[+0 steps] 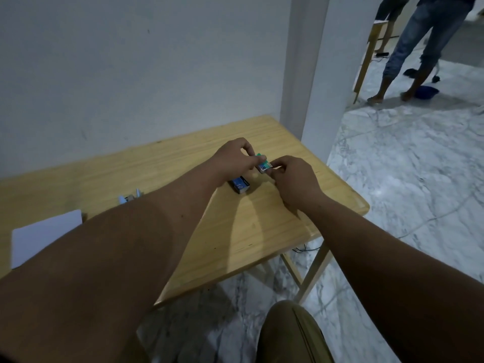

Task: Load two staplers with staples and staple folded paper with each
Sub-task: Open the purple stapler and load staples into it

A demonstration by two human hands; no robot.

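Observation:
Both my hands meet over the far right part of the wooden table (262, 231). My left hand (233, 159) pinches a small green staple box (263, 163) from the left. My right hand (294, 179) grips the same box from the right with its fingertips. A blue staple box (240, 185) marked "10" lies on the table just below my left hand. A light blue stapler (129, 198) lies further left, partly hidden by my left forearm. White paper (44, 237) rests at the table's left edge.
A white wall runs behind the table and a white pillar (314, 74) stands at its far right corner. Marble floor lies to the right, where a person's legs (419, 48) stand by another wooden table. A cable hangs under the table's right edge.

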